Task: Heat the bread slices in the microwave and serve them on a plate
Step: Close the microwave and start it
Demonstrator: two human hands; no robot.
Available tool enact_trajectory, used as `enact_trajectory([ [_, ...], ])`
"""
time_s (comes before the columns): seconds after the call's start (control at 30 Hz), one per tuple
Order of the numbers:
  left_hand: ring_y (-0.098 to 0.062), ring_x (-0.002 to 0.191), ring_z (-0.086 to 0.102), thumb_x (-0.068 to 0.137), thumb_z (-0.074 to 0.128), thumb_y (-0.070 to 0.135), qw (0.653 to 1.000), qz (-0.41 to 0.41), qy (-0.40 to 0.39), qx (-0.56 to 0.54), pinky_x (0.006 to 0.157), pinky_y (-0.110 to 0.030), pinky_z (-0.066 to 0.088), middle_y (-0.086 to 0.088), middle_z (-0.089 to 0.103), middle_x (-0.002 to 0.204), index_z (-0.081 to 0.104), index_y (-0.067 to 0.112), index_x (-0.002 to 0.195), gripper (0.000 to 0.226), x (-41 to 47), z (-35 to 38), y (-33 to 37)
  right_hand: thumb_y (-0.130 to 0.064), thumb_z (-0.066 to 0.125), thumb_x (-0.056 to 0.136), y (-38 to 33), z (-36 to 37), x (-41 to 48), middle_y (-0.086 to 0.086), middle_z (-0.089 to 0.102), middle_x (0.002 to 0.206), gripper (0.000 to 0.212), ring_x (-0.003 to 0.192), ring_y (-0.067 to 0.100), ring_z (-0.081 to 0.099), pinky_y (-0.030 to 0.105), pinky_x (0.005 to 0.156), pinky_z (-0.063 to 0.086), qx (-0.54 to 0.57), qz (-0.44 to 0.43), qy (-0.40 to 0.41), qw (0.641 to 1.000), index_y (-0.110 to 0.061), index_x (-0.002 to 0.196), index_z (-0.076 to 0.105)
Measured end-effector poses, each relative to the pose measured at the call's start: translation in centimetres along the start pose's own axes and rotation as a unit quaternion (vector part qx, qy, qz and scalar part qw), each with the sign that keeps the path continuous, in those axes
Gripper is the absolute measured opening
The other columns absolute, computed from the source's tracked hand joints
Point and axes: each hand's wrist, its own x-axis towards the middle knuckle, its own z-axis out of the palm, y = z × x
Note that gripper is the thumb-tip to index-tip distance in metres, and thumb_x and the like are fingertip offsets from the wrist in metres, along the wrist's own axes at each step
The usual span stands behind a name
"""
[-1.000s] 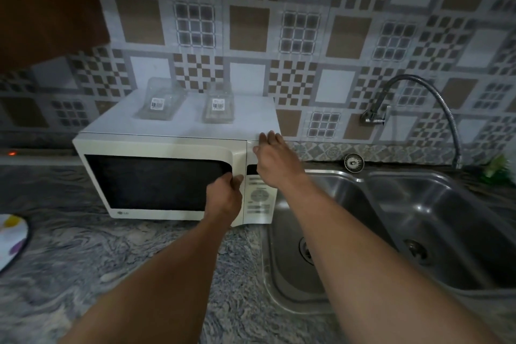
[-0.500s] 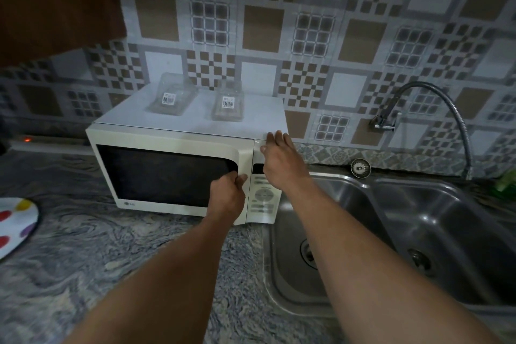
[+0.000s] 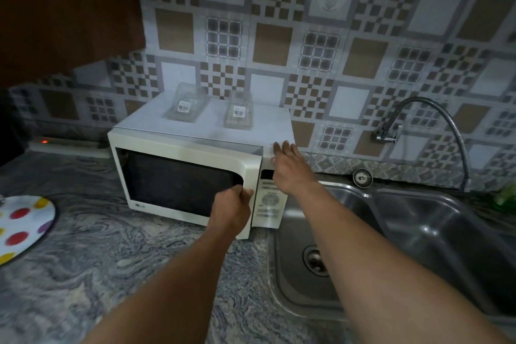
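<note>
As the left hand grips the microwave door's edge and the flat right hand braces its top, heating seemingly lies ahead, no bread in view.

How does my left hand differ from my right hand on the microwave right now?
The left hand curls its fingers round the right edge of the microwave door; the right hand lies with straight fingers on the top front corner. The left hand sits lower, beside the control panel; the right hand is above it. Both touch the microwave.
</note>
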Motion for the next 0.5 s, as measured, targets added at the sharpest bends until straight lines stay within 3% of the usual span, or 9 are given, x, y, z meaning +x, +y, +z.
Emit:
enact_trajectory([
  [0.07, -0.026, 0.067, 0.058, 0.098, 0.044, 0.037, 0.998, 0.003, 0.028, 0.056, 0.06, -0.031, 0.045, -0.006, 0.061, 0.072, 0.051, 0.015, 0.072, 0.035, -0.6, -1.2, 0.1, -0.016, 0.029, 0.107, -0.1, -0.4, -0.5, 0.016, 0.003, 0.166, 0.055, 0.153, 0.031, 0.0, 0.053, 0.122, 0.011, -0.001, 0.003, -0.016, 1.0, -0.008, 0.159, 0.01],
  [0.13, -0.027, 0.075, 0.057, 0.094, 0.044, 0.029, 0.99, 0.014, 0.108, 0.087, 0.063, -0.034, 0.047, -0.007, 0.063, 0.081, 0.055, 0.014, 0.077, 0.026, -0.8, -2.3, 0.3, -0.016, 0.03, 0.107, -0.2, -0.7, -0.7, 0.015, 0.005, 0.166, 0.056, 0.153, 0.031, 0.002, 0.054, 0.122, 0.011, 0.0, 0.004, -0.035, 0.999, -0.008, 0.158, 0.011],
  [0.23, -0.026, 0.094, 0.048, 0.091, 0.045, 0.022, 0.968, 0.064, 0.214, 0.112, 0.073, -0.041, 0.046, -0.006, 0.057, 0.101, 0.054, 0.017, 0.098, 0.012, -0.3, -3.8, 1.5, -0.015, 0.032, 0.105, -0.5, -1.3, -0.6, 0.017, 0.022, 0.161, 0.052, 0.149, 0.034, 0.016, 0.055, 0.119, 0.019, 0.001, 0.006, -0.028, 1.0, -0.006, 0.155, 0.023],
  [0.27, -0.028, 0.101, 0.047, 0.09, 0.047, 0.021, 0.962, 0.079, 0.227, 0.129, 0.079, -0.042, 0.045, -0.008, 0.057, 0.111, 0.053, 0.018, 0.107, 0.019, 0.1, -4.2, 2.0, -0.014, 0.034, 0.103, -0.6, -1.5, -0.5, 0.017, 0.029, 0.157, 0.05, 0.146, 0.035, 0.023, 0.056, 0.117, 0.023, 0.001, 0.008, -0.025, 1.0, -0.005, 0.152, 0.029],
  [0.33, -0.031, 0.125, 0.042, 0.092, 0.046, 0.022, 0.959, 0.1, 0.203, 0.174, 0.097, -0.046, 0.039, -0.011, 0.049, 0.138, 0.048, 0.022, 0.131, 0.039, 0.9, -4.8, 2.6, -0.01, 0.04, 0.098, -0.9, -1.9, -0.3, 0.017, 0.043, 0.144, 0.045, 0.137, 0.036, 0.035, 0.054, 0.112, 0.031, -0.003, 0.007, -0.026, 1.0, -0.004, 0.142, 0.042],
  [0.4, -0.028, 0.146, 0.024, 0.099, 0.034, 0.028, 0.963, 0.108, 0.12, 0.215, 0.115, -0.051, 0.025, -0.007, 0.032, 0.158, 0.035, 0.027, 0.148, 0.048, 1.6, -5.1, 2.8, -0.007, 0.042, 0.094, -1.2, -2.2, -0.1, 0.016, 0.05, 0.132, 0.038, 0.127, 0.035, 0.043, 0.053, 0.106, 0.037, -0.005, 0.001, -0.029, 1.0, -0.004, 0.131, 0.05],
  [0.5, -0.022, 0.15, 0.015, 0.102, 0.025, 0.037, 0.969, 0.092, 0.051, 0.223, 0.119, -0.055, 0.015, -0.002, 0.03, 0.16, 0.034, 0.032, 0.15, 0.049, 2.1, -5.1, 2.1, -0.003, 0.04, 0.092, -1.6, -2.6, 0.0, 0.017, 0.054, 0.126, 0.035, 0.121, 0.035, 0.048, 0.052, 0.105, 0.039, 0.003, -0.011, -0.03, 0.999, -0.003, 0.124, 0.055],
])
